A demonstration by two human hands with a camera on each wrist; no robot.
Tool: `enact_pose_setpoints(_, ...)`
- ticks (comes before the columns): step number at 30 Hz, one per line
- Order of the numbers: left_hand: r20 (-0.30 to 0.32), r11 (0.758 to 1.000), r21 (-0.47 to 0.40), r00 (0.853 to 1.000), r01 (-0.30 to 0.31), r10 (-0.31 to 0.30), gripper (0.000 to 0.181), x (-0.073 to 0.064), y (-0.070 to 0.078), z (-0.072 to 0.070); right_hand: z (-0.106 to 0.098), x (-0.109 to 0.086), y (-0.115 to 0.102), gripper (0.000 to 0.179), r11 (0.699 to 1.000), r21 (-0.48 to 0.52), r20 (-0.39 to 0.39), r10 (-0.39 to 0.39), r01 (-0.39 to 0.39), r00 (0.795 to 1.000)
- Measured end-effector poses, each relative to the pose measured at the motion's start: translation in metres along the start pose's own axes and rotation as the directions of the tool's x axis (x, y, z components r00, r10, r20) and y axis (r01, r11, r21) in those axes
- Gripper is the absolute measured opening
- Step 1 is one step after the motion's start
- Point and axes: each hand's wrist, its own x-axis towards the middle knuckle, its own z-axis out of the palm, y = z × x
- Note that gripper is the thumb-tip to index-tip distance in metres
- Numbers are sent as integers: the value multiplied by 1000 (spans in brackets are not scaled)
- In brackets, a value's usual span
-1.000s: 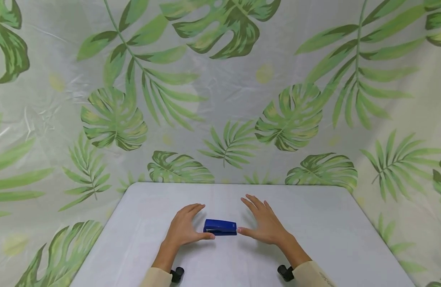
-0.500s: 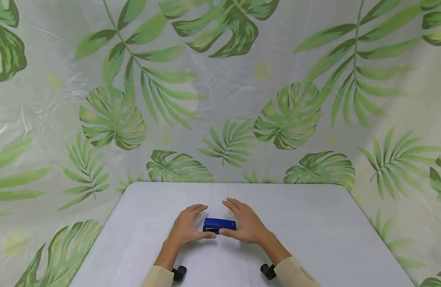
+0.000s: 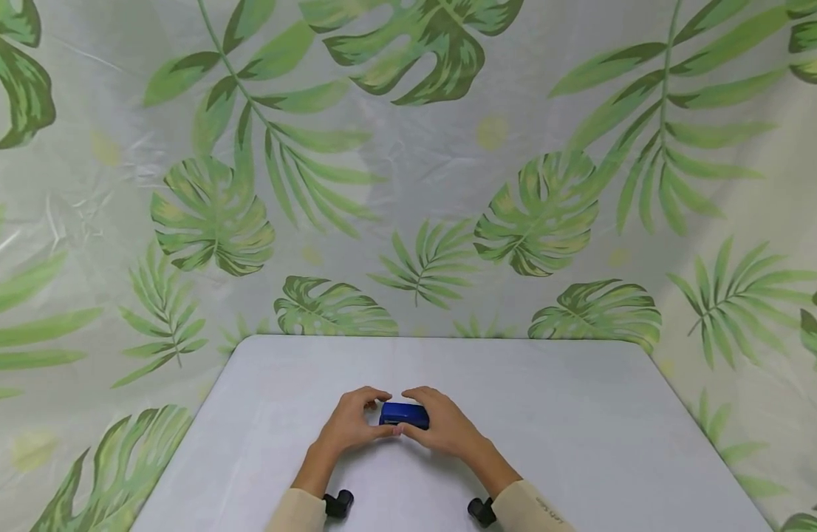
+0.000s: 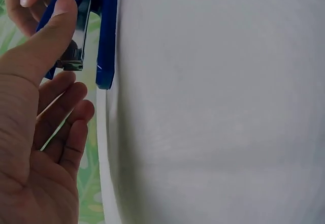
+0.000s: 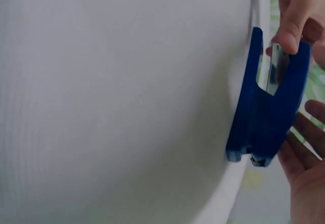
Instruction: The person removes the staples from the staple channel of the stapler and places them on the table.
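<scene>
A blue stapler [image 3: 405, 415] sits on the white table, its base along the surface and its top arm raised at the left end. My left hand [image 3: 350, 424] is at that end, thumb laid across the near side of the top arm and fingers curved toward the far side. In the left wrist view, several fingers of the left hand [image 4: 53, 148] curl loosely below the stapler's end. My right hand [image 3: 446, 425] arches around the other end. The right wrist view shows fingers of the right hand [image 5: 310, 170] loosely spread behind the stapler; its thumb is hidden there.
The white table [image 3: 555, 428] has a far edge close to a hanging cloth [image 3: 408, 185] printed with green leaves. Each wrist wears a small black camera, one at the left wrist [image 3: 339, 504] and one at the right wrist [image 3: 482, 511].
My right hand has moved left, from beside the stapler's right end to around it, its thumb now near the left thumb. My left fingers have curled in more. The stapler stays about where it was.
</scene>
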Motion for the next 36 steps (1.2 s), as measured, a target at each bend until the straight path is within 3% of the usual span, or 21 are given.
enact_pose_setpoints(8,-34,999,-38,999,-8,7,47,-1,-5,2,8,5,-2,51,998,-49,-24,-37,36,999)
enact_pose_setpoints(14,-6,996,-84,1000,25,-26,37,-2,-7,4,13,11,-5,41,995,-89,-56,-41,35,998)
enact_pose_setpoints(19,23,981,-180,997,73,-69,35,-3,-11,8,13,15,-7,40,989,-142,-60,-58,49,997)
enact_pose_setpoints(25,10,953,-276,992,127,-129,33,-4,-17,11,12,17,-5,42,975,-203,-11,-97,92,995)
enact_pose_setpoints(36,-5,942,-299,987,149,-158,32,-6,-14,11,1,16,-6,36,979,-171,4,-109,108,994)
